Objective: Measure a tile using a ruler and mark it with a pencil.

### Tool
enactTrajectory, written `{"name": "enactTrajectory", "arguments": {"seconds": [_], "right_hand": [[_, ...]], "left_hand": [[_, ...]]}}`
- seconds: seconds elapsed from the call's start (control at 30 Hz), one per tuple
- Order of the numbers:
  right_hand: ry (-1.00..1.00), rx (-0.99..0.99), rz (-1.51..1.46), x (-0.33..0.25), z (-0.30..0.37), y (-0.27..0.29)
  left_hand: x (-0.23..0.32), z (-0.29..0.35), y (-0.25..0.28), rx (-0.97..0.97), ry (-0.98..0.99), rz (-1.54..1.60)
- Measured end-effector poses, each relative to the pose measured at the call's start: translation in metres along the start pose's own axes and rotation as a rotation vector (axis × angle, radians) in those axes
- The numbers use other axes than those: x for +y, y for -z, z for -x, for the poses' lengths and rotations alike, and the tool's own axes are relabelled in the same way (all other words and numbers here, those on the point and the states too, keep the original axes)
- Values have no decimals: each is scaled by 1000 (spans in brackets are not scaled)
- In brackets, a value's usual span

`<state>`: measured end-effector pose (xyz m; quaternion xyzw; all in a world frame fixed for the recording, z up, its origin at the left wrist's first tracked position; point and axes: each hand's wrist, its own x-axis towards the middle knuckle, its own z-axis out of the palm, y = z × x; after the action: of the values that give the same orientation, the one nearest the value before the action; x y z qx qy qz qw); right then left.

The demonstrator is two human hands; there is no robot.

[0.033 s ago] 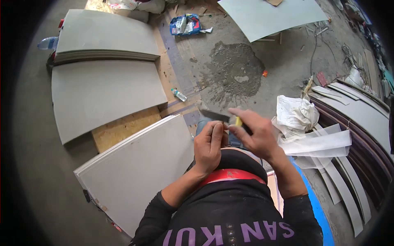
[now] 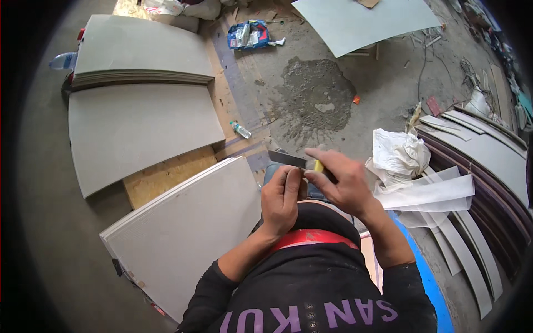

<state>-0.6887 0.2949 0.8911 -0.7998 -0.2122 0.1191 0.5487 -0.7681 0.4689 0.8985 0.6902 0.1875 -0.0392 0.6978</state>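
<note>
In front of my waist both hands are close together. My right hand (image 2: 340, 178) is closed around the yellow-and-black handle of a flat, dark-bladed tool (image 2: 287, 158), and the blade points left, past my left fingertips. My left hand (image 2: 281, 195) has its thumb and fingers pressed together. A small brownish edge shows between the two hands, but I cannot make out what the left one grips. The blade passes just above that spot; whether it touches is unclear.
Pale boards lie at left in a far stack (image 2: 144, 50), a middle sheet (image 2: 144, 133) and a near stack (image 2: 189, 222). A plastic bottle (image 2: 240, 130) lies beside a rough wet patch (image 2: 316, 94). At right are a white sack (image 2: 400, 155) and board strips (image 2: 469, 261).
My right hand and the bladed tool have shifted very slightly left, and the blade looks less blurred. My left hand stays almost in place. The whole view has shifted a little.
</note>
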Motion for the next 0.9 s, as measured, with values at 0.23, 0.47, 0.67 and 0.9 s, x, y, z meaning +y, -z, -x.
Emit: {"name": "enactTrajectory", "arguments": {"seconds": [0.23,0.47,0.67,0.9], "right_hand": [[-53,-62,31,1,-1,7],[-31,53,-37,13,3,14],[-22,-27,-13,5,-2,9],[-127,90,-57,33,-7,6]], "left_hand": [[2,0,-1,-3,-7,-104],[0,-1,-2,-37,80,-18],[-2,-2,-2,-43,58,38],[1,-5,1,-60,68,-59]]}}
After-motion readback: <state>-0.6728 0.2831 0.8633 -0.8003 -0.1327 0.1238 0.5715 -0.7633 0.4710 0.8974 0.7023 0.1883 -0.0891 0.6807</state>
